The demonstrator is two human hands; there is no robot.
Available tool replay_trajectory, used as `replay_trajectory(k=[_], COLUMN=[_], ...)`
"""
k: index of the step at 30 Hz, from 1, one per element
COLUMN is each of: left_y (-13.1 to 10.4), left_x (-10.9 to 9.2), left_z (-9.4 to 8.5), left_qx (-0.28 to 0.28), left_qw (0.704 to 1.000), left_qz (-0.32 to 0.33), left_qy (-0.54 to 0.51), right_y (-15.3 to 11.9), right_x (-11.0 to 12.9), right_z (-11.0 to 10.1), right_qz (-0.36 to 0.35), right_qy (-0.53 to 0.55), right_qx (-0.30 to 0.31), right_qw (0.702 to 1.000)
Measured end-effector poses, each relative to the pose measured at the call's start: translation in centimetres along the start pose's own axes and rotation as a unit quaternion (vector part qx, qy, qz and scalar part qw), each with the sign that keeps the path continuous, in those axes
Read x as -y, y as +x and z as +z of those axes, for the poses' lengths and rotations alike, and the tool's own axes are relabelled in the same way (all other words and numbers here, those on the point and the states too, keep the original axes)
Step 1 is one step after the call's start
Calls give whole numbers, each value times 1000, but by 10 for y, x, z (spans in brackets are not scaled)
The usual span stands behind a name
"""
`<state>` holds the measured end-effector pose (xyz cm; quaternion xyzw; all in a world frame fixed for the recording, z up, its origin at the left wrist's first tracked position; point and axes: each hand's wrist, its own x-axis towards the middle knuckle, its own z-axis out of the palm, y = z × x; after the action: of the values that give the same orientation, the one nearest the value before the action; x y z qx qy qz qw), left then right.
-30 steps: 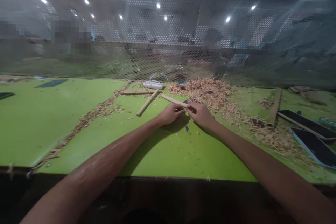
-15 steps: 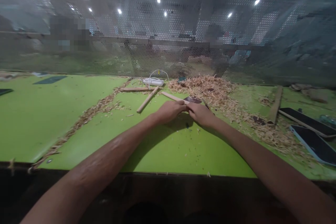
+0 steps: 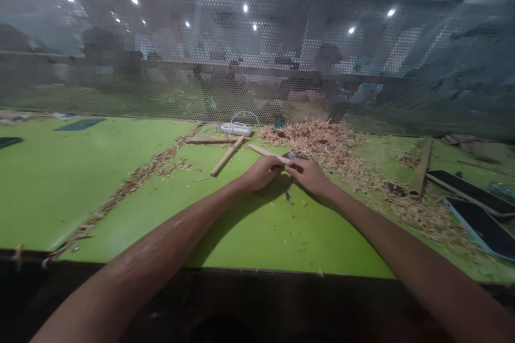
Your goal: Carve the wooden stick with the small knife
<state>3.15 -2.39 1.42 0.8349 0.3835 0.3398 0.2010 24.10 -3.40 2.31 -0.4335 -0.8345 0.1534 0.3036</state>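
My left hand and my right hand meet near the middle of the green table. Fingers of both are closed around the near end of a pale wooden stick, which points away to the upper left. A dark flat piece shows just behind my right fingers; whether they touch it is hidden. To the left of my hands lies a second wooden stick, slanted, its far end by a third stick.
Behind are a white power strip with a cable and a heap of wood shavings, trailing right. Two phones and a long tube lie at the right. A perforated screen stands along the back.
My fingertips have shifted slightly on the stick, and a little more of it shows between my hands. The view has tilted up slightly.
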Motion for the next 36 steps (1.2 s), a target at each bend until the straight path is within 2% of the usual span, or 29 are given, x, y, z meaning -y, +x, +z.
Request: replay_trajectory(k=[7,14,21,24,27,30,33,36], left_y=[-1,-2,-2,-3,-4,-5,-4,-3], left_x=[2,6,5,4,3,3,3,2], left_z=[-1,-1,0,-1,-2,-2,-1,0], left_qx=[-10,-48,-22,-31,-48,-54,-48,-50], left_qw=[999,998,999,998,995,991,995,998], left_qz=[-47,-40,-22,-8,52,89,62,13], left_qy=[20,27,19,46,74,82,63,23], right_y=[0,-1,-3,-5,-6,-7,-7,-7], right_x=[4,8,13,14,14,13,13,14], right_z=[1,2,0,1,3,5,7,6], right_qz=[-1,3,18,38,100,138,148,126], right_qy=[-41,-24,-1,62,165,220,227,197], right_qx=[-33,-35,-27,-21,6,-1,-13,-13], right_qw=[999,999,999,997,981,966,962,972])
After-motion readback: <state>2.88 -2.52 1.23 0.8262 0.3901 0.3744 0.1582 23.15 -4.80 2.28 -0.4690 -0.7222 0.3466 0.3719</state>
